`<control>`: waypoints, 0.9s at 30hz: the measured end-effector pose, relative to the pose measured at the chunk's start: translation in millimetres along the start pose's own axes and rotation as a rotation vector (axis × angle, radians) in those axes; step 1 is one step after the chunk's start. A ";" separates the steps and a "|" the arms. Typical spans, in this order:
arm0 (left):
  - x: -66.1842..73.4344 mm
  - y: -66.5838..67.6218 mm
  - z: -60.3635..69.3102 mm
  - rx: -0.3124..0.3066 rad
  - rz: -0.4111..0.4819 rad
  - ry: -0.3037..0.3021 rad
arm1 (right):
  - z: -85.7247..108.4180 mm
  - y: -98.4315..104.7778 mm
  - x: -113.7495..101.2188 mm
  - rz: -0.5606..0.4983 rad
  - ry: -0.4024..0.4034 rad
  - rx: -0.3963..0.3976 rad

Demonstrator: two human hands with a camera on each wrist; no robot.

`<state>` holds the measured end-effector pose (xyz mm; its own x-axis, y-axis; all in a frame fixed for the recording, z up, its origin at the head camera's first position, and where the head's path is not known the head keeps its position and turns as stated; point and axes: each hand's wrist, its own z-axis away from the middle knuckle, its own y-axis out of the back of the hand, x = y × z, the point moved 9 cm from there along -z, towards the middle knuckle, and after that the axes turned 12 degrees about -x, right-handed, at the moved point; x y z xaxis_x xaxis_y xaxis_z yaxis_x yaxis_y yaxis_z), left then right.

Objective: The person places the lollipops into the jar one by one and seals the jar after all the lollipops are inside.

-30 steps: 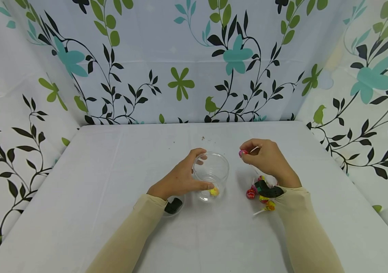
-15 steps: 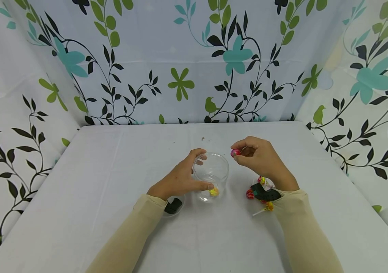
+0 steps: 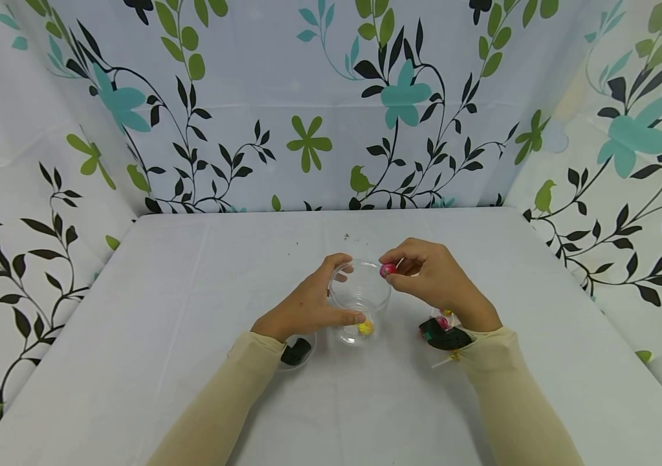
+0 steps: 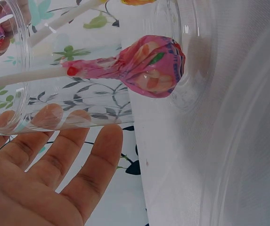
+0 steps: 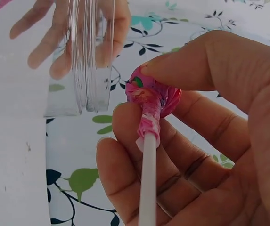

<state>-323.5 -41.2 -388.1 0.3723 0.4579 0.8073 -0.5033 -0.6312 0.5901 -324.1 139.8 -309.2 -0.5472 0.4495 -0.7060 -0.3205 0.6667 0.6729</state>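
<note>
Left hand: fingers wrapped round cup. Right hand: fingers pinch lollipop near cup's rim. More lollipops inside cup.

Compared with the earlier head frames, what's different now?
The right hand has moved left, bringing its pinched pink lollipop to the rim of the clear cup. Nothing was newly grasped or released. The left hand still holds the cup, yellow lollipop inside.

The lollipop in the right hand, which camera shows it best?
The right wrist view: that lollipop looks biggest, with its wrapper and white stick showing. The head view shows a small pink ball; the left wrist view, only a piece near the left edge.
</note>
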 end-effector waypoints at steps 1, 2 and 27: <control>0.3 0.1 0.0 0.000 -0.002 0.000 | -0.2 -0.9 -0.6 -0.001 0.002 -0.005; 0.5 0.1 0.0 0.000 -0.004 -0.001 | -0.4 -1.7 -1.3 0.001 0.003 -0.011; 1.1 -0.3 0.8 -0.005 -0.014 0.004 | -1.2 -9.8 -10.0 0.015 0.016 -0.052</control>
<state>-322.3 -41.0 -387.4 0.3766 0.4689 0.7990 -0.5023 -0.6213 0.6014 -316.4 128.0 -308.4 -0.5642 0.4494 -0.6926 -0.3516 0.6283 0.6940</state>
